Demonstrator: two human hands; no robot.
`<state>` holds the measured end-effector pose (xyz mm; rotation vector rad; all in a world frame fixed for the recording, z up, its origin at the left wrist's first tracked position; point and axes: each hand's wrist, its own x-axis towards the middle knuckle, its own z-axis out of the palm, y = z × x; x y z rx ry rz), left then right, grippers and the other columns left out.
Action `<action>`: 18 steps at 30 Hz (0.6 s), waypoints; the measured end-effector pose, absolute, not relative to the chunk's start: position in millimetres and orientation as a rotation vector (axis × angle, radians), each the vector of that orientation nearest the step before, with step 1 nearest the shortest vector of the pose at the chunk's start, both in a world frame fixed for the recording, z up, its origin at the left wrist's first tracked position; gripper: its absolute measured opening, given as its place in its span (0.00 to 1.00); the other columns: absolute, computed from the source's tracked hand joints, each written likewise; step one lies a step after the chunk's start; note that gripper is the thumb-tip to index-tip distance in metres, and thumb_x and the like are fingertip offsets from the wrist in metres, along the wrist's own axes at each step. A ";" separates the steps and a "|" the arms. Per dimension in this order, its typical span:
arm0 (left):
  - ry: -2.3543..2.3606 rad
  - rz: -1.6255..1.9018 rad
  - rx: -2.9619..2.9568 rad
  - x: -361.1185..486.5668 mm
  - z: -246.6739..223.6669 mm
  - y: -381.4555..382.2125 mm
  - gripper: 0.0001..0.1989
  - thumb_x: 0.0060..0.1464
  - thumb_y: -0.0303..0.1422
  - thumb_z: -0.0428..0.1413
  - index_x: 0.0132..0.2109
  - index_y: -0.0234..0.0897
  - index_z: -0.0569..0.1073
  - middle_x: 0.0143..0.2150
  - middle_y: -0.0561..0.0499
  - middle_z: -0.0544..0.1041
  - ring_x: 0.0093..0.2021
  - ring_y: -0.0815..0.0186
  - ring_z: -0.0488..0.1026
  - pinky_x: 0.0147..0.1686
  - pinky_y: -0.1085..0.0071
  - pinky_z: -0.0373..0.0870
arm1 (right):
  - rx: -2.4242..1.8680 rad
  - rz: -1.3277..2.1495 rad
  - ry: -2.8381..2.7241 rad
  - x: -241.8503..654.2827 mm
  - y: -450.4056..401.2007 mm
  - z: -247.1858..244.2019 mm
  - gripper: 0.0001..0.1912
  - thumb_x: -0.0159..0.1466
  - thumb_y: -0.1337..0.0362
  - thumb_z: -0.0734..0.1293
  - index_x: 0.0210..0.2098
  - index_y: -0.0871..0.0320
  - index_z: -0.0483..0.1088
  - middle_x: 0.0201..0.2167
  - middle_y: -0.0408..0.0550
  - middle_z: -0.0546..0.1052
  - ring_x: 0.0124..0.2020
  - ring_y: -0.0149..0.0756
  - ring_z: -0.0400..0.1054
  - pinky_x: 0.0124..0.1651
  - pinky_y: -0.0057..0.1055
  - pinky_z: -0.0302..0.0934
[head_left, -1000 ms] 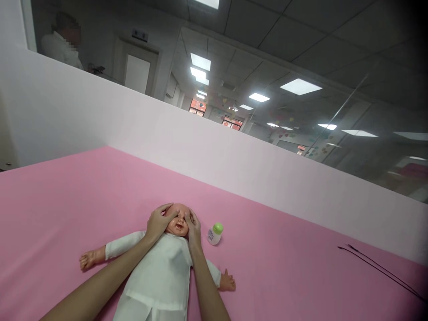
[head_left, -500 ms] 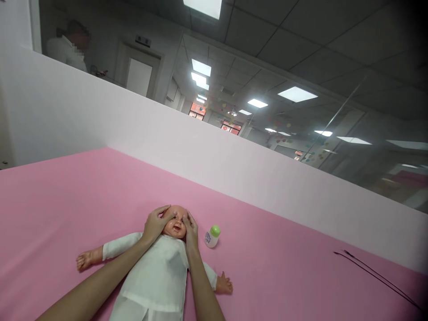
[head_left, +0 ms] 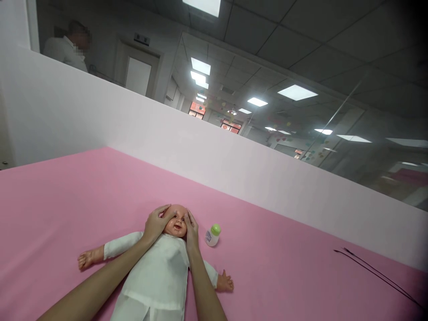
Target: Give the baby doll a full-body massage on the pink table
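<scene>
No writing can be read clearly. The label on the small bottle carries print too small and blurred to make out.

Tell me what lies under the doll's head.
Beneath the doll's head, only the surrounding pink surface shows; whatever is directly under it is hidden by the head and the hands.

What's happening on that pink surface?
A person has both bare hands on the head of a baby doll lying face up on the pink surface. The left hand and the right hand cup its sides, thumbs near the eyes. The doll wears white clothes, its arms spread. A green-capped bottle stands or lies beside its head; I can't tell which.
</scene>
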<state>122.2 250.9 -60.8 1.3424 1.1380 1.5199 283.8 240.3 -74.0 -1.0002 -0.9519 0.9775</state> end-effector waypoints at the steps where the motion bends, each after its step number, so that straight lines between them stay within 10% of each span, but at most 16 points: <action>1: 1.141 1.512 1.333 122.4 -60.2 250.7 0.32 0.50 0.53 0.65 0.56 0.36 0.81 0.59 0.40 0.80 0.60 0.48 0.76 0.63 0.52 0.71 | -0.998 0.992 -0.953 283.5 239.0 -73.0 0.36 0.56 0.45 0.77 0.58 0.57 0.77 0.62 0.52 0.77 0.65 0.50 0.70 0.68 0.43 0.64; 18: 1.261 1.459 1.815 106.0 -59.4 225.8 0.25 0.70 0.45 0.44 0.62 0.43 0.77 0.65 0.48 0.76 0.66 0.55 0.71 0.67 0.55 0.66 | -1.182 0.723 -1.174 278.5 197.2 -36.4 0.33 0.67 0.40 0.67 0.58 0.59 0.78 0.62 0.56 0.77 0.66 0.51 0.68 0.70 0.45 0.59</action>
